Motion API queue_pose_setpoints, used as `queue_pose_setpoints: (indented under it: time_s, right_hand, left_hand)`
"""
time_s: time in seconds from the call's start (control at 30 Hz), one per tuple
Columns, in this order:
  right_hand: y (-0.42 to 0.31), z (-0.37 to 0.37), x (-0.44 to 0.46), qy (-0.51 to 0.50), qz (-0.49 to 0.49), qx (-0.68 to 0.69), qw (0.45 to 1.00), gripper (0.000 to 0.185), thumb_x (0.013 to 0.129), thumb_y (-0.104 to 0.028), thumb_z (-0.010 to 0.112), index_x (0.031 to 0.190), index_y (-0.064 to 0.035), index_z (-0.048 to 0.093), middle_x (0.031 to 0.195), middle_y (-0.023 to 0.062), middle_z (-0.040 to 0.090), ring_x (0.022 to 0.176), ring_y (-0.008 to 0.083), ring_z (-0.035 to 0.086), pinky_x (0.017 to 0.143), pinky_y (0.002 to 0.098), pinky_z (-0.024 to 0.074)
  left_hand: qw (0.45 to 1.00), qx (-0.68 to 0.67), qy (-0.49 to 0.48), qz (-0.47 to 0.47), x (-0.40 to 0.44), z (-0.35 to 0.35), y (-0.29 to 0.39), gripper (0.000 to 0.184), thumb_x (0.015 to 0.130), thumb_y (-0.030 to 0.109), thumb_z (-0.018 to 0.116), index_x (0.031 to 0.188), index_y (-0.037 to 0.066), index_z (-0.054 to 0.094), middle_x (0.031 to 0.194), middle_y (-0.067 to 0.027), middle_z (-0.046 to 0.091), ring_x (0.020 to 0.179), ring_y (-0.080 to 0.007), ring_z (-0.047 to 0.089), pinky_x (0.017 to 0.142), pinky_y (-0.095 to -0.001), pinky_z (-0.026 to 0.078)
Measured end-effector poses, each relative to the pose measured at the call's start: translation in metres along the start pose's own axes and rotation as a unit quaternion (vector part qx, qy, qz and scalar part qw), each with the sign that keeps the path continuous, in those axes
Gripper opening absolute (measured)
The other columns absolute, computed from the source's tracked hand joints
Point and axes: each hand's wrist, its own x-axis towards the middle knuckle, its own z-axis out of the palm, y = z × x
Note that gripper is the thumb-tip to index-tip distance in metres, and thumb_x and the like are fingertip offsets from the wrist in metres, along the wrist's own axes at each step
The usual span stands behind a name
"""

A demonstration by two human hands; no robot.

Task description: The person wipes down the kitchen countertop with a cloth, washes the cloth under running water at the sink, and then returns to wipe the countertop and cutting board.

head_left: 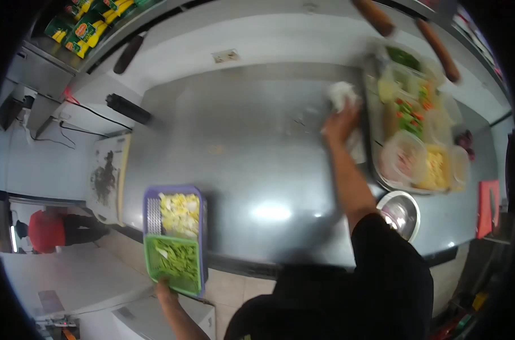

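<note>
My right hand (pixel 342 122) is closed on a white cloth (pixel 342 94) against the steel table (pixel 257 153), just left of the tray; its fingers are slightly blurred. Down at the lower left, my left hand (pixel 164 287) grips the near end of a green plastic basket (pixel 149 256) holding cut green vegetables (pixel 178 258). This basket rests on or in the near half of a longer purple basket (pixel 146 198), which overhangs the table's front edge. Pale yellow-white chopped pieces (pixel 181 214) lie in the purple basket's far half. Part of the left fingers is hidden.
A metal tray (pixel 375 153) of clear tubs with chopped food stands at the right, near a steel bowl (pixel 409 218). Farther right are a red board (pixel 485 209) and a knife (pixel 493 201). Small scraps dot the table. A person in red (pixel 47 229) is at far left.
</note>
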Motion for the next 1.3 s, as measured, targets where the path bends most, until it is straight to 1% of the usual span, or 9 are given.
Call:
queue_pose_setpoints:
  time_s: [0.1,0.2,0.27,0.5,0.73,0.83,1.07,1.13,1.3]
  right_hand:
    - [0.005,0.111,0.105,-0.095,0.042,-0.155,0.982,0.062,0.081,-0.016,0.062,0.142,-0.0139,0.052,0.145,0.0231,0.047,0.134,0.0384,0.046,0.107,0.0506,0.04]
    - [-0.038,0.228,0.091,-0.032,-0.221,-0.043,0.974,0.054,0.079,-0.019,0.061,0.134,-0.0164,0.06,0.134,0.0187,0.058,0.121,0.0359,0.057,0.102,0.05,0.0443]
    - [-0.144,0.232,0.038,-0.262,-0.211,0.145,0.93,0.049,0.076,-0.012,0.061,0.123,-0.0196,0.069,0.119,0.0165,0.067,0.111,0.0348,0.063,0.099,0.0451,0.0474]
    - [-0.258,0.158,-0.147,-0.437,-0.413,0.359,0.714,0.03,0.069,-0.005,0.067,0.093,-0.02,0.077,0.115,-0.0013,0.07,0.105,0.0268,0.06,0.094,0.0421,0.0456]
    - [-0.086,-0.12,-0.19,-0.52,-0.357,0.345,0.695,0.024,0.065,-0.007,0.07,0.086,-0.0202,0.071,0.101,-0.0019,0.069,0.088,0.026,0.057,0.076,0.0397,0.0403]
    - [-0.049,-0.157,-0.158,-0.559,0.017,0.534,0.634,0.034,0.06,0.012,0.059,0.081,-0.0109,0.07,0.096,0.0021,0.069,0.092,0.0203,0.064,0.085,0.0344,0.048]
    - [-0.01,0.022,0.049,-0.475,0.034,0.106,0.873,0.056,0.075,-0.013,0.062,0.131,-0.012,0.063,0.141,0.0113,0.056,0.13,0.0264,0.052,0.108,0.0366,0.0408]
    - [-0.035,0.037,0.016,-0.43,-0.177,0.009,0.885,0.063,0.074,-0.022,0.063,0.137,-0.022,0.06,0.156,0.0083,0.041,0.144,0.0284,0.036,0.115,0.0464,0.0311]
    - [-0.1,-0.084,-0.145,-0.336,-0.226,0.184,0.896,0.027,0.07,-0.025,0.071,0.098,-0.0241,0.075,0.121,0.0062,0.068,0.119,0.0329,0.056,0.101,0.0611,0.0347]
  left_hand:
    - [0.998,-0.051,-0.031,0.035,0.022,0.012,0.002,0.047,0.084,0.007,0.05,0.129,-0.005,0.052,0.117,-0.0191,0.063,0.107,-0.0346,0.064,0.094,-0.0465,0.055]
    - [0.999,-0.014,0.019,0.026,0.051,0.016,0.018,0.046,0.085,0.007,0.048,0.13,-0.006,0.051,0.119,-0.0203,0.062,0.108,-0.0351,0.064,0.096,-0.0468,0.054]
    - [1.0,-0.013,0.025,0.0,0.051,0.031,0.039,0.045,0.086,0.007,0.048,0.13,-0.005,0.05,0.12,-0.0202,0.062,0.109,-0.0357,0.064,0.096,-0.0474,0.054]
    - [0.998,-0.029,-0.002,-0.061,0.102,0.08,0.059,0.038,0.091,0.01,0.05,0.128,0.0,0.054,0.122,-0.0165,0.064,0.107,-0.0329,0.066,0.095,-0.0464,0.055]
    - [0.998,-0.021,-0.048,-0.035,0.081,0.086,0.049,0.037,0.094,0.013,0.05,0.13,0.003,0.053,0.121,-0.0177,0.062,0.103,-0.0349,0.067,0.072,-0.0497,0.061]
    - [0.989,-0.106,-0.083,-0.056,0.032,0.107,0.058,0.041,0.094,0.008,0.047,0.135,0.004,0.051,0.129,-0.0171,0.059,0.114,-0.0366,0.062,0.087,-0.055,0.057]
    - [0.986,-0.074,-0.123,-0.083,-0.075,0.144,0.115,0.041,0.092,0.002,0.049,0.132,0.005,0.054,0.131,-0.0157,0.06,0.117,-0.0371,0.06,0.095,-0.0552,0.054]
    - [0.984,-0.07,-0.143,-0.084,-0.055,0.161,0.122,0.039,0.093,0.004,0.049,0.132,0.004,0.053,0.13,-0.0164,0.06,0.116,-0.0363,0.062,0.093,-0.0554,0.056]
    - [0.959,-0.017,-0.249,-0.133,-0.064,0.279,0.138,0.04,0.099,0.01,0.045,0.138,0.0,0.045,0.133,-0.0217,0.056,0.117,-0.0367,0.061,0.09,-0.052,0.06]
